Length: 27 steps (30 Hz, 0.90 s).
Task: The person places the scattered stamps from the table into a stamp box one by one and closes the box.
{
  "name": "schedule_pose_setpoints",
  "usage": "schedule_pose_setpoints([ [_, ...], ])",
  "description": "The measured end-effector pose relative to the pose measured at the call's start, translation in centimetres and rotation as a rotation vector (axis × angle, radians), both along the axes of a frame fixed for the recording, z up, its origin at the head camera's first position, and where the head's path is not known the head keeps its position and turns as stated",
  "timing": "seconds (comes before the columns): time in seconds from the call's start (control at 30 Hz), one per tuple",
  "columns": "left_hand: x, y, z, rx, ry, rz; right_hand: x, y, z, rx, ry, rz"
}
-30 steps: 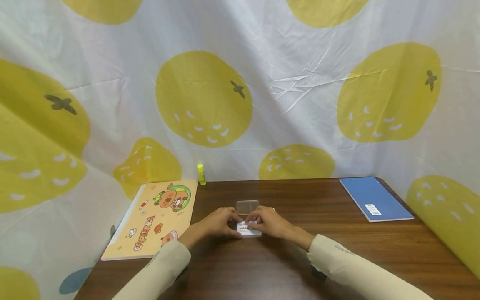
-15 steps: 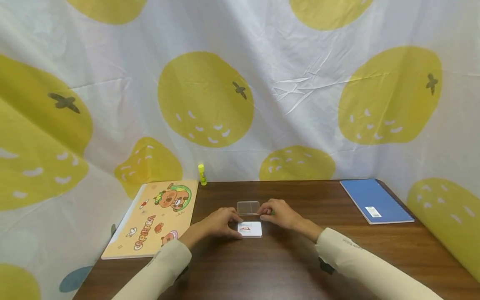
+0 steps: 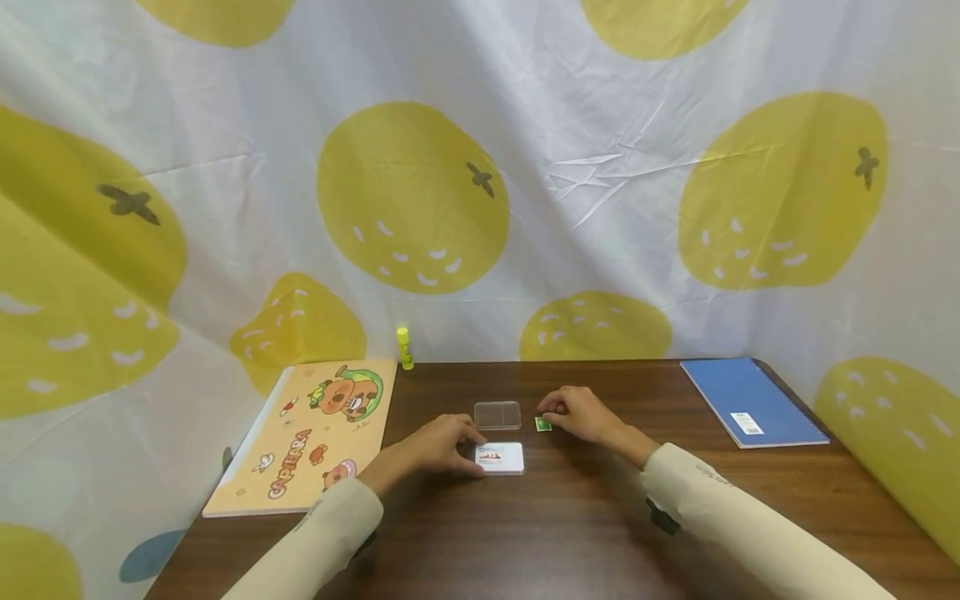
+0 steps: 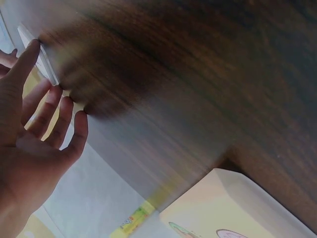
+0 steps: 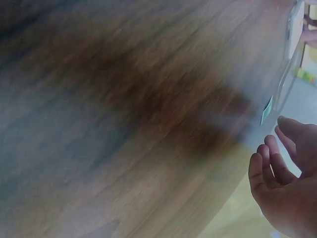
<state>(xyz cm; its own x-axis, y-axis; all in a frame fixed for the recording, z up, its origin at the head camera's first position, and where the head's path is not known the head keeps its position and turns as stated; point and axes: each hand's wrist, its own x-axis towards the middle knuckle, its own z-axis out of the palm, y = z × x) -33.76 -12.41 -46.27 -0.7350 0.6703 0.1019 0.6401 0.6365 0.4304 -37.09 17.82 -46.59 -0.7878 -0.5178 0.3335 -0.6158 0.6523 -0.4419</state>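
A shallow clear plastic box (image 3: 521, 460) lies flat on the table, filled with a white card that bears a red print. My left hand (image 3: 444, 444) holds it by its left end, thumb at the near corner and a finger at the far one, as the left wrist view also shows. Just behind it sits a clear plastic lid (image 3: 497, 414). To the lid's right is a small green square with a white border (image 3: 543, 424). My right hand (image 3: 581, 412) hovers at the square's right edge; in the right wrist view the thumb tip is slightly apart from the square (image 5: 266, 111).
On the left lies a large orange capybara pad (image 3: 300, 446). A yellow glue stick (image 3: 405, 348) stands upright at the table's back edge. At the back right is a blue spiral notebook (image 3: 750, 396). A fruit-print curtain (image 3: 600, 183) hangs behind the brown table (image 3: 510, 542).
My right hand has left the box, passed the lid's right side and moved right to the green square, which now shows beside the fingertips. The left hand has stayed on the box.
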Motion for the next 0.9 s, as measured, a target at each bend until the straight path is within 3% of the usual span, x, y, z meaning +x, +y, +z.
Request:
schedule_pose_setpoints([
  [0.33, -0.2, -0.1, 0.0, -0.011, 0.01, -0.004, 0.4, 0.3, 0.0, 0.013, -0.078, -0.026],
  [0.67, -0.3, 0.0, -0.3, -0.007, 0.011, -0.014, 0.9, -0.3, -1.0, 0.037, -0.044, -0.115],
  [0.9, -0.4, 0.2, -0.4, -0.007, -0.003, -0.01, 1.4, 0.0, -1.1, 0.057, -0.028, -0.078],
])
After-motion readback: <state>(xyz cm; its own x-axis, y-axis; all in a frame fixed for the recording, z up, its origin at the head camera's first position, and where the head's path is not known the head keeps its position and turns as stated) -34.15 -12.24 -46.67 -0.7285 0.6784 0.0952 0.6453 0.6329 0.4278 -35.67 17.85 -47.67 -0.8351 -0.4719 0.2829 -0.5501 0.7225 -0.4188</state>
